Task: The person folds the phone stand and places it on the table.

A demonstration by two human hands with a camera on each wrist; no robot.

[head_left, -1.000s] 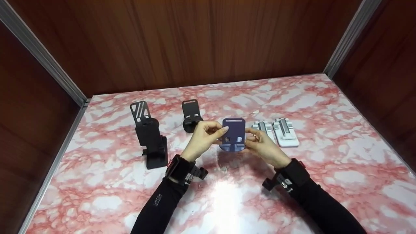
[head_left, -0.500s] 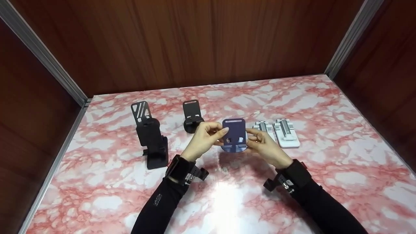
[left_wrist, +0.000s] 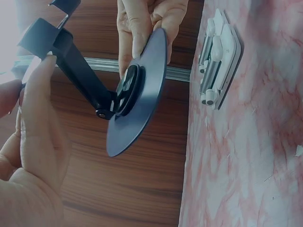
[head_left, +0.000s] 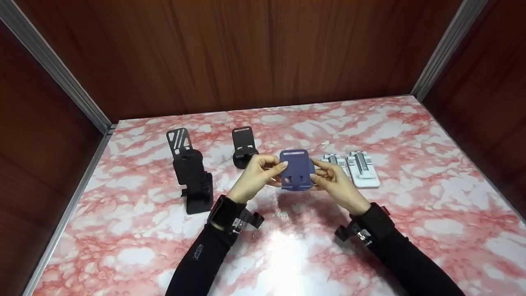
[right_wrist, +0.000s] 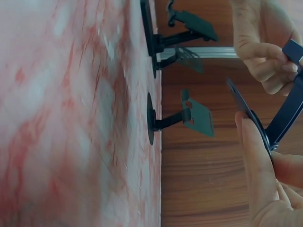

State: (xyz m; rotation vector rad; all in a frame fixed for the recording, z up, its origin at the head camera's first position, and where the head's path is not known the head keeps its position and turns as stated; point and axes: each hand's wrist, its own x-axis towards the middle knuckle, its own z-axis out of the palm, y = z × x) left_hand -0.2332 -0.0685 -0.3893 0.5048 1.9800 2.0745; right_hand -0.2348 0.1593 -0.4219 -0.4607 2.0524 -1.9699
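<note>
A dark blue phone stand (head_left: 295, 164) is held above the table by both hands. My left hand (head_left: 259, 176) pinches the left edge of its slotted plate, thumb on the front face. My right hand (head_left: 340, 187) grips the stand's round base (left_wrist: 150, 99) behind the plate. In the left wrist view a hinged arm (left_wrist: 81, 71) joins plate and base at an angle. The right wrist view shows my right thumb and fingers on either side of the base's rim. Part of the base is hidden behind the plate in the head view.
Black phone stands (head_left: 191, 174) stand unfolded at the left, one partly behind another. A smaller black stand (head_left: 243, 142) is behind my left hand. Two folded white stands (head_left: 363, 174) lie right of my right hand. Wooden walls (head_left: 263, 53) enclose the marbled table (head_left: 135, 255).
The round base has tilted up behind the plate and now shows at its right side. My right hand's fingers have shifted slightly with it; my left hand keeps its pinch on the plate.
</note>
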